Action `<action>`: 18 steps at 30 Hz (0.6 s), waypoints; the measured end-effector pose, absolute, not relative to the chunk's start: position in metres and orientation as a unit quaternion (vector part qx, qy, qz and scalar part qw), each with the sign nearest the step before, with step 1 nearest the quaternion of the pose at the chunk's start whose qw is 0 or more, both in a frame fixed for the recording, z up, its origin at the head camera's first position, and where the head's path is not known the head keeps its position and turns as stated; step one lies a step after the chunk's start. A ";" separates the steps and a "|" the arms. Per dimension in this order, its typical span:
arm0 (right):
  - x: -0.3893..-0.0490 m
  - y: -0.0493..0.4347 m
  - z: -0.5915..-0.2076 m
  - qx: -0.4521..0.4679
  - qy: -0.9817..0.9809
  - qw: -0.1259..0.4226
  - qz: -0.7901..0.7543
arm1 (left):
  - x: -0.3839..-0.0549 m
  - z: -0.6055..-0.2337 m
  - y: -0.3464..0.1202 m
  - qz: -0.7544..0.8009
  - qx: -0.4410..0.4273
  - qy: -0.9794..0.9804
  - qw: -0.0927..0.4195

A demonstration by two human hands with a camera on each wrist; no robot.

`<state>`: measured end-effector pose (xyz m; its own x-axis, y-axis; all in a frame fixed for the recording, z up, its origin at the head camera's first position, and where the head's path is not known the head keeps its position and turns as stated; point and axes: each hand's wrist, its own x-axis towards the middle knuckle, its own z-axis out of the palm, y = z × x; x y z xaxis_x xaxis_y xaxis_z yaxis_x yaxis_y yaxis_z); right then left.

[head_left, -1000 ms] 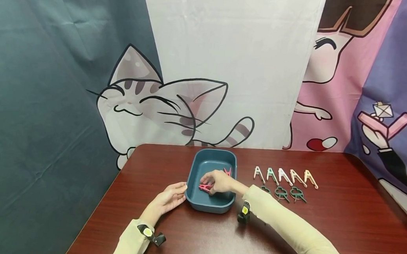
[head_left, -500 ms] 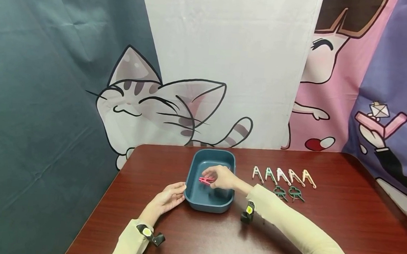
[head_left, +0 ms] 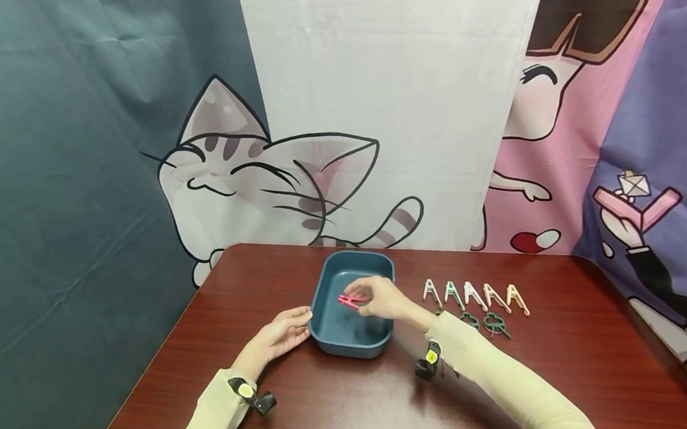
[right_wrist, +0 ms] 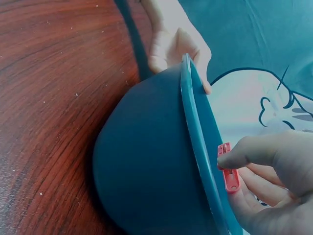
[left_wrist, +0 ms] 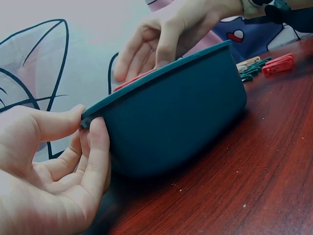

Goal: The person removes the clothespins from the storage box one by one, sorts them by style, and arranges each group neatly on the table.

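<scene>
A dark blue plastic bin (head_left: 350, 350) stands on the table. My left hand (head_left: 278, 336) pinches its left rim, with the thumb at the top edge and the fingers against the outer wall, as the left wrist view (left_wrist: 63, 166) shows. Over the bin, my right hand (head_left: 384, 298) holds a pinkish-red clothespin (head_left: 349, 301) between thumb and fingers. The right wrist view shows this clothespin (right_wrist: 230, 178) level with the rim, the thumb pressed on its side. Much of the bin's right inside is hidden by the right hand.
Right of the bin, several pale and green clothespins (head_left: 475, 295) lie in a row. Green round clips (head_left: 494, 323) lie in front of them, partly behind the right sleeve. Red clothespins (left_wrist: 279, 64) show on the table (left_wrist: 234, 171) in the left wrist view.
My right hand has lifted slightly with the clothespin and shifted a little. A second red piece seen beyond the hand a second ago no longer shows. The left hand stays on the rim.
</scene>
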<state>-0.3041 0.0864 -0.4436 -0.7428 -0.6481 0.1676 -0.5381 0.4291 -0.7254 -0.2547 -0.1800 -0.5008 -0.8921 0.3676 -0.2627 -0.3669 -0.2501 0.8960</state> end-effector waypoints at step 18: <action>-0.283 0.121 -0.436 -0.321 0.847 0.031 -0.423 | -0.256 -0.504 -0.180 0.795 0.006 0.561 0.229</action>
<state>-0.2834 0.1214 -0.4358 -0.7917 -0.5705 0.2186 -0.5171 0.4353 -0.7370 -0.2561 -0.1799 -0.5044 -0.8950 0.3707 -0.2480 -0.3580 -0.2653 0.8952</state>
